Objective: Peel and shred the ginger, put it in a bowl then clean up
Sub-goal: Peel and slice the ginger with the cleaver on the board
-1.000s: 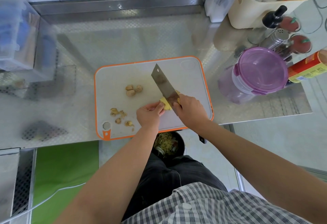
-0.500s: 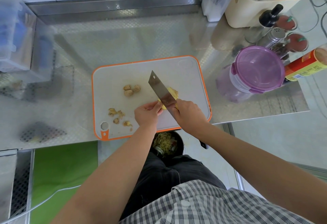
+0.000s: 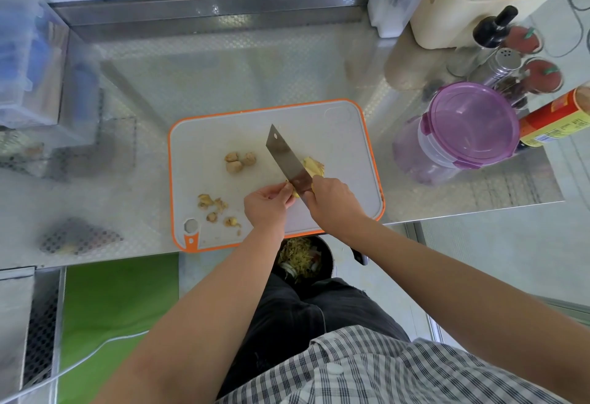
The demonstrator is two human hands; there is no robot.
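Observation:
A white cutting board point(image 3: 335, 135) with an orange rim lies on the steel counter. My right hand point(image 3: 332, 204) is shut on a cleaver point(image 3: 285, 160), whose blade rests on the board and points away to the left. My left hand point(image 3: 266, 205) pinches a yellow peeled ginger piece point(image 3: 295, 193) against the blade's left side. Cut yellow ginger slices point(image 3: 314, 165) lie just right of the blade. Three unpeeled ginger knobs point(image 3: 239, 160) sit mid-board, and peel scraps point(image 3: 215, 208) lie near the board's front left.
A purple-lidded container point(image 3: 469, 122) stands right of the board, with spice jars, a shaker point(image 3: 501, 65) and a red can point(image 3: 555, 119) behind it. A black bin point(image 3: 305, 260) with scraps sits below the counter edge. Clear boxes point(image 3: 28, 61) stand at the left.
The cleaver has come down and shifted slightly left along the ginger. Cut slices now lie to the right of the blade. My left hand keeps hold of the piece.

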